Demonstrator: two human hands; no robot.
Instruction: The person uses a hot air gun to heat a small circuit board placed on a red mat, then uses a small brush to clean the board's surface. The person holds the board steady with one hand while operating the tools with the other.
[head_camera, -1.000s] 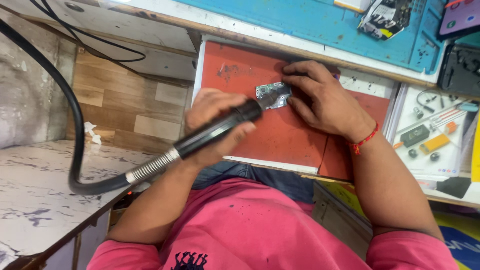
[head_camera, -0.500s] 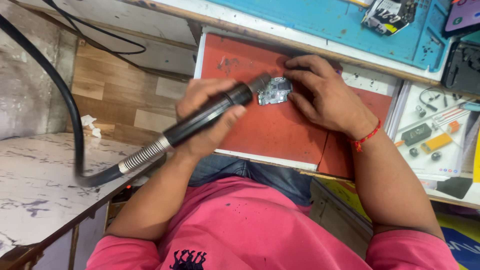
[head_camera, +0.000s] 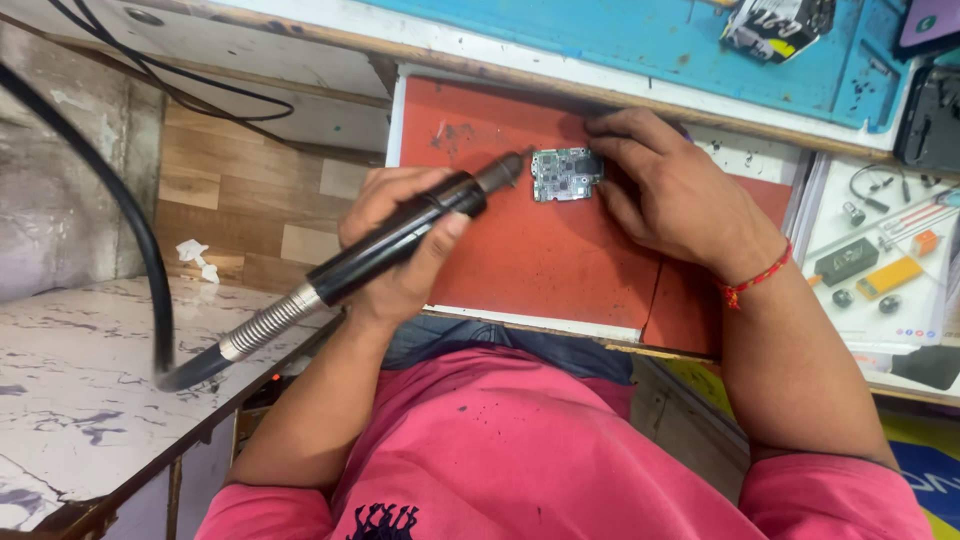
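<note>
My left hand (head_camera: 400, 245) is wrapped tight around a black pen-shaped rotary tool (head_camera: 400, 240), fingers curled over the barrel and thumb pressed along its side. The tool lies at a slant, its narrow tip pointing toward 2 o'clock and stopping just beside the left edge of a small green circuit board (head_camera: 565, 173); I cannot tell whether the tip touches it. From the tool's rear end, toward 8 o'clock, a silver coiled spring collar (head_camera: 265, 322) leads into a thick black hose (head_camera: 135, 230) that arcs up and away to 10 o'clock.

My right hand (head_camera: 675, 195) lies palm down at 3 o'clock of the board, fingers spread narrowly, the fingertips (head_camera: 600, 150) pressing against the board's right edge and upper corner to pin it. A red thread band (head_camera: 757, 280) circles that wrist.

The board lies flat on a red mat (head_camera: 530, 260), in the mat's upper middle. The mat sits on the counter (head_camera: 760, 160), whose white surface shows at the mat's right. At 12 o'clock beyond the mat runs a blue mat (head_camera: 640, 50) with a dark gadget (head_camera: 775, 25) on it. At 3 o'clock, a white tray (head_camera: 880, 320) holds small parts, a yellow piece among them. At 9 o'clock is a marbled white side table (head_camera: 70, 400) over wood-patterned flooring (head_camera: 250, 210). At 6 o'clock is my pink shirt (head_camera: 550, 450).
</note>
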